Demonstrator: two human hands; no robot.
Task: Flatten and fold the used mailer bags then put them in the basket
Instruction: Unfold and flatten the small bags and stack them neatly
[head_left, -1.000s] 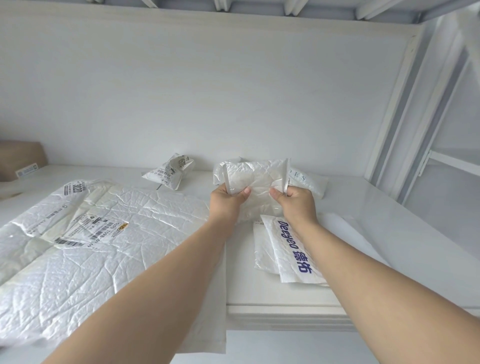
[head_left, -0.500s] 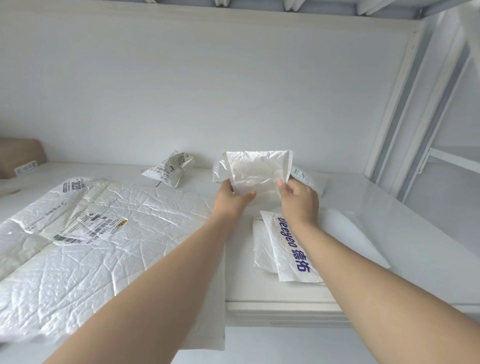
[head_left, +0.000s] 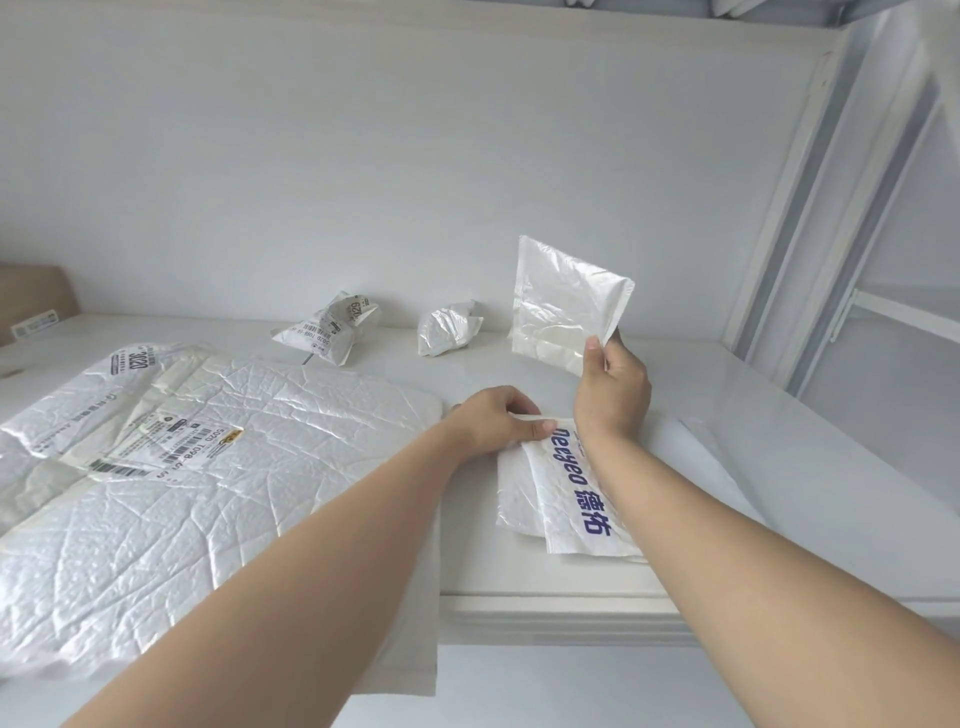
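Note:
My right hand (head_left: 612, 389) pinches the lower right corner of a small folded white mailer bag (head_left: 563, 306) and holds it upright above the table. My left hand (head_left: 493, 425) rests on the top edge of a stack of folded bags (head_left: 561, 493), its thumb on the one printed with blue letters. A large crinkled white mailer (head_left: 208, 467) with shipping labels lies flat on the left and hangs over the front edge. Two crumpled bags, one labelled (head_left: 327, 330) and one plain (head_left: 448, 330), sit by the back wall. No basket is in view.
The white table (head_left: 779, 467) ends at a front edge (head_left: 545, 613) just below the folded stack. A brown cardboard box (head_left: 28, 301) stands at the far left. A white metal frame (head_left: 810, 208) rises on the right.
My left hand let go of the small bag and dropped onto the folded stack. My right hand lifted the bag up and to the right, uncovering a crumpled bag behind.

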